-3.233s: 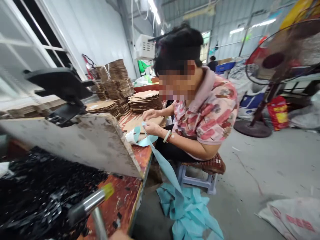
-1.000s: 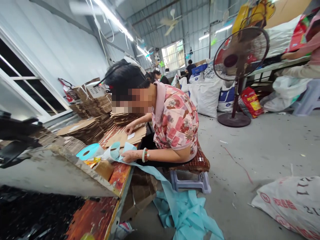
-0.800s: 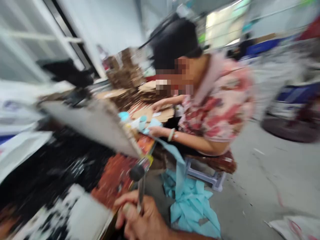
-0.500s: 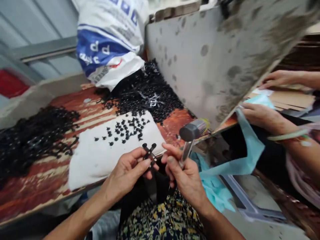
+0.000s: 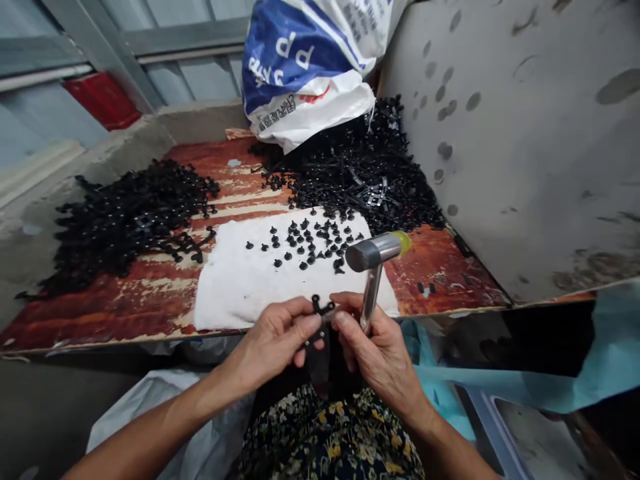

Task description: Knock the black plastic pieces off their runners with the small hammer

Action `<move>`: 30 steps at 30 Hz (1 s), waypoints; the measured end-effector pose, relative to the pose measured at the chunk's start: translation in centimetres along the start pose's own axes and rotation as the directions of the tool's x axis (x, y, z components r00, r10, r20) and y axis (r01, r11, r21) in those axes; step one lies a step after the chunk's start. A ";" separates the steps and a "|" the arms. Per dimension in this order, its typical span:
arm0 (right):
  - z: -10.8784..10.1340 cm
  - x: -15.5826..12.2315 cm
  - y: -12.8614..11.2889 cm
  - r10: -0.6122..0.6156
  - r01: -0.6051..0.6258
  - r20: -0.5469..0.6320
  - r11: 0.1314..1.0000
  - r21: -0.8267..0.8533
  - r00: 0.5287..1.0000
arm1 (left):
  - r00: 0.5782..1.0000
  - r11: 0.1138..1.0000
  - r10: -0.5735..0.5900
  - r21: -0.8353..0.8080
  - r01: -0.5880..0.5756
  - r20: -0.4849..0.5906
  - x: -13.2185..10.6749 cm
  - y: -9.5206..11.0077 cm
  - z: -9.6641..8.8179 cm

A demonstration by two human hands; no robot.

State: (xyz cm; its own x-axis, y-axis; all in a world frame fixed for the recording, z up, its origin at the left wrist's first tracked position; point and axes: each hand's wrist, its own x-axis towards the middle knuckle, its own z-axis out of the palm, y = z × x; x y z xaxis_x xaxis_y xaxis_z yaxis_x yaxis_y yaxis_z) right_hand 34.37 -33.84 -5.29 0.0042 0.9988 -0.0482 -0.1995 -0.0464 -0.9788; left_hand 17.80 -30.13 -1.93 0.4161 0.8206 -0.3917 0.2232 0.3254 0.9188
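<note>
Above the person's lap (image 5: 325, 433), the left hand (image 5: 267, 347) is pinching a black plastic piece (image 5: 323, 308) between thumb and fingers, just beside the right hand (image 5: 377, 343), which is gripping a steel-handled mallet (image 5: 373, 263). Beyond them, black studs (image 5: 310, 243) are lying on a white cloth (image 5: 225, 287), before a heap of black plastic parts (image 5: 350, 173).

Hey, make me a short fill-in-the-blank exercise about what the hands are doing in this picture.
The right hand grips the ____ of a small hammer.
The tip of the hammer's head is ____.
The left hand pinches a small ____ piece.
Small black pieces lie scattered on a ____ cloth.

Missing words: handle, yellow, black, white.
</note>
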 end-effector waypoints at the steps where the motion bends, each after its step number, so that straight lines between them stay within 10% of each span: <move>1: 0.0 0.0 0.0 0.027 -0.027 0.016 1.000 0.012 1.000 | 0.997 1.000 -0.013 0.003 0.013 -0.081 0.0 0.2 -1.0; 8: -0.4 -2.0 2.1 0.252 -0.303 0.226 0.924 0.233 0.941 | 0.888 0.991 -0.134 -0.050 0.125 -0.440 1.4 1.4 -7.5; 30: -0.8 -5.6 3.1 0.416 -0.540 0.359 0.741 0.398 0.835 | 0.914 0.987 -0.160 -0.087 0.137 -0.374 4.0 1.0 -8.4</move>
State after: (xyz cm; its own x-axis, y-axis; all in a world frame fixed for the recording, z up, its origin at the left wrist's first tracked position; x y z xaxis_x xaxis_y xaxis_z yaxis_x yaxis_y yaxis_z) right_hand 34.54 -39.58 -8.24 -0.4315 0.8201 -0.3758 -0.5403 -0.5686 -0.6203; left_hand 12.31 -22.62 -2.16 0.0151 0.8731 -0.4873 0.2007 0.4748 0.8569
